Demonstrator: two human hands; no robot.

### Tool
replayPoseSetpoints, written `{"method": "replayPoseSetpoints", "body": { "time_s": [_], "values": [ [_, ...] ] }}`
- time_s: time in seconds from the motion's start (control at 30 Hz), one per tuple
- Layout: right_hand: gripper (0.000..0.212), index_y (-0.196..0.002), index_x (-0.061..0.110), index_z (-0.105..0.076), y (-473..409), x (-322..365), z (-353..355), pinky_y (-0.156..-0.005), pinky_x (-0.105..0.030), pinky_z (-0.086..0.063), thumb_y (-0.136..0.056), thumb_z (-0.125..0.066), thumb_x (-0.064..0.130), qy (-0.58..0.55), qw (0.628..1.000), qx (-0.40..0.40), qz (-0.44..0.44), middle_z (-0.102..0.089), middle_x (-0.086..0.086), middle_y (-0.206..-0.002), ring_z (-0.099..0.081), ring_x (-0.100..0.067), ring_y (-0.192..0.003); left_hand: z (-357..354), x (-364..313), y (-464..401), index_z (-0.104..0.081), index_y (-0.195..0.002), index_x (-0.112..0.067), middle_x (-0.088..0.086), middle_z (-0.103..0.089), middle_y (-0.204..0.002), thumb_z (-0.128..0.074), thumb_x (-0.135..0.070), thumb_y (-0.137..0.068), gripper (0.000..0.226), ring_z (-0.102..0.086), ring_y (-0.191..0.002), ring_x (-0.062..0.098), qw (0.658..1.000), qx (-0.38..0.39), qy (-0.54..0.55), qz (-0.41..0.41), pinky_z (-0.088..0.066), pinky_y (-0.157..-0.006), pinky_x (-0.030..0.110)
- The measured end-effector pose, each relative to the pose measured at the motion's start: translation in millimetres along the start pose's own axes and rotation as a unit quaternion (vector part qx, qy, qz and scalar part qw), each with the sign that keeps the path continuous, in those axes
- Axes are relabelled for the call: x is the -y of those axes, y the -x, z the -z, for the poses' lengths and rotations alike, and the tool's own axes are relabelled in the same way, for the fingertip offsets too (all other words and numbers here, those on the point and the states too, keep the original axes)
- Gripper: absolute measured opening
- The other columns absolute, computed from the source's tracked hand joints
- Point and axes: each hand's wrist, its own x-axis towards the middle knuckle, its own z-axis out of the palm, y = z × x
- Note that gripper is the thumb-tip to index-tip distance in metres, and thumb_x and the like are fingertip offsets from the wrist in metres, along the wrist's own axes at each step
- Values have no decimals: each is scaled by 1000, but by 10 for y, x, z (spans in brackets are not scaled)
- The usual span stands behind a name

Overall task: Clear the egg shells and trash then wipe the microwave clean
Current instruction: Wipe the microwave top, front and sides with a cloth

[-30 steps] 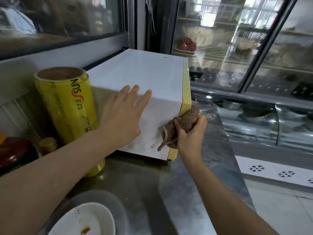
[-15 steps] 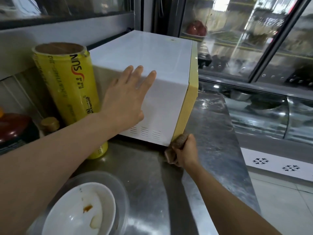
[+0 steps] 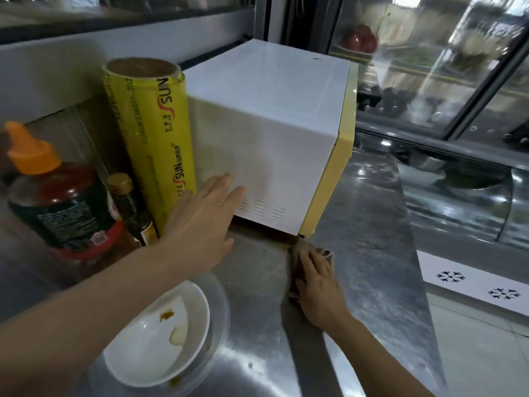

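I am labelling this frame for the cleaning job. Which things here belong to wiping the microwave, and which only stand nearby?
Belong to the job:
- microwave
- brown cloth, under the right hand
- left hand, open beside the microwave's side wall

Only standing nearby:
- yellow wrap roll
- sauce bottle
- small dark bottle
- white bowl

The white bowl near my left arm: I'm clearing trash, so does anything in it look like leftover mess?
Yes. The white bowl holds a brown smear and a pale scrap of food, with another brown spot at its near rim. It sits inside a clear container.
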Motion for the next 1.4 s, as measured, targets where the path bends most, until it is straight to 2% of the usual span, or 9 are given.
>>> {"method": "replayPoseSetpoints", "body": {
  "time_s": [0.2,0.33,0.47,0.57,0.87,1.07,1.23,1.3,1.4],
  "values": [
    [63,-149,9,-15,-299,276,-142,-118,-36,-11,-92,-43,12,-35,997,-52,42,-17,-12,-155,-13,-28,-143,-148,181,60,-35,-141,-16,7,-22,-154,-68,-36,-78,74,-23,-142,23,1000,2,31,-1,-40,-101,39],
    [64,-148,10,-20,-552,513,-240,-118,-38,-9,-88,-43,15,-23,995,-54,83,-27,-11,-149,-19,-29,-139,-177,282,120,-57,-121,-11,11,-54,-130,-85,-31,-57,73,-55,-117,29,999,5,42,17,-57,-75,40],
    [73,-150,12,-12,-826,800,-290,-118,-39,-7,-86,-48,14,-24,989,-17,144,-15,-8,-156,-9,-24,-144,-181,353,210,-32,-144,-20,2,-31,-150,-68,-27,-81,72,-34,-135,22,994,-3,100,40,-46,-97,40],
    [72,-151,17,-9,-1035,1034,-311,-119,-38,-8,-89,-47,16,-43,988,17,148,-9,-6,-158,-7,-25,-145,-167,399,261,-21,-147,-25,-3,-27,-151,-60,-32,-88,71,-36,-134,17,993,-1,101,53,-42,-102,36],
    [55,-135,15,-49,-586,863,-53,-101,-6,-16,-84,-52,-5,-84,963,54,252,-46,-6,-142,-39,-20,-132,-27,241,304,-30,-143,-25,-5,-38,-144,-59,-33,-88,62,-42,-127,16,994,5,79,81,-44,-94,32],
    [56,-125,18,-60,-247,473,181,-97,-24,-41,-76,-59,-10,-49,973,89,206,-60,-7,-128,-54,-22,-119,139,35,423,-41,-134,-26,-4,-47,-136,-58,-32,-88,50,-49,-118,17,991,25,67,117,-48,-88,32],
    [49,-112,14,-67,-27,220,501,-54,-11,-49,-79,-47,-16,-188,979,47,67,-61,-6,-108,-60,-21,-87,312,-162,541,-44,-129,-24,-4,-51,-130,-57,-30,-86,45,-52,-114,17,990,37,50,124,-51,-84,33],
    [43,-103,12,-70,85,174,647,-59,-5,-46,-78,-50,-16,-273,961,-2,45,-64,-5,-100,-59,-16,-87,392,-243,586,-41,-132,-25,-5,-50,-131,-56,-30,-86,48,-51,-116,17,990,45,53,119,-49,-85,33],
    [36,-86,10,-69,316,169,913,-70,-16,-51,-75,-54,-21,-401,915,-37,21,-66,-5,-86,-62,-15,-82,539,-362,640,-36,-138,-27,-6,-45,-138,-57,-33,-87,56,-47,-123,18,990,49,80,109,-47,-93,36]
  ]
}}
